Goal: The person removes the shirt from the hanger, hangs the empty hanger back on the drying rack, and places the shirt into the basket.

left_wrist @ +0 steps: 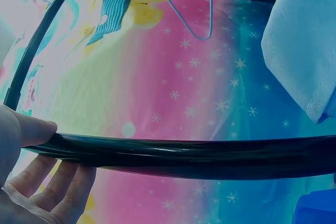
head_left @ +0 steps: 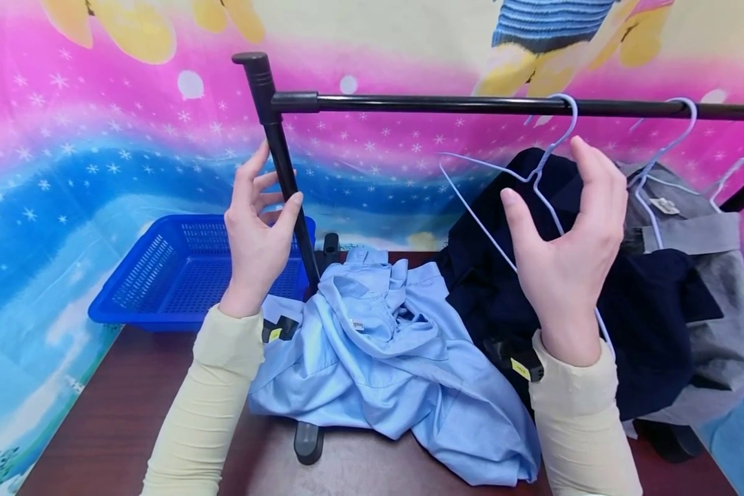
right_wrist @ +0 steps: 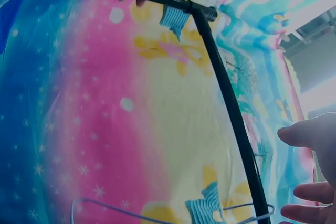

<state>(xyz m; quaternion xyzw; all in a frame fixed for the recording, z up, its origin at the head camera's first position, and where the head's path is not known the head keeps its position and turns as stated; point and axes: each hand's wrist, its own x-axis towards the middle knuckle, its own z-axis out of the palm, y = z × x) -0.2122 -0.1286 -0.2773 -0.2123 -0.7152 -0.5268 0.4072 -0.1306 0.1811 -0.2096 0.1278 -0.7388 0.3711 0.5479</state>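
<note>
My left hand (head_left: 257, 213) holds the black upright post of a clothes rack (head_left: 283, 162), thumb on one side and fingers on the other. The left wrist view shows the thumb and fingertips against the post (left_wrist: 210, 156). My right hand (head_left: 570, 255) is raised with thumb and fingers spread apart, in front of a light purple wire hanger (head_left: 471, 207) hooked on the rail. It holds nothing; in the right wrist view its fingers (right_wrist: 310, 211) stand apart from the rail. Below, between my hands, lies a crumpled light blue shirt (head_left: 372, 358), collar upward.
A blue plastic basket (head_left: 130, 317) stands at the left behind the post. Dark navy clothing (head_left: 645, 331) and a grey garment (head_left: 719, 289) hang at the right, near another purple hanger (head_left: 647, 186). A patterned cloth covers the wall behind the brown tabletop (head_left: 111, 393).
</note>
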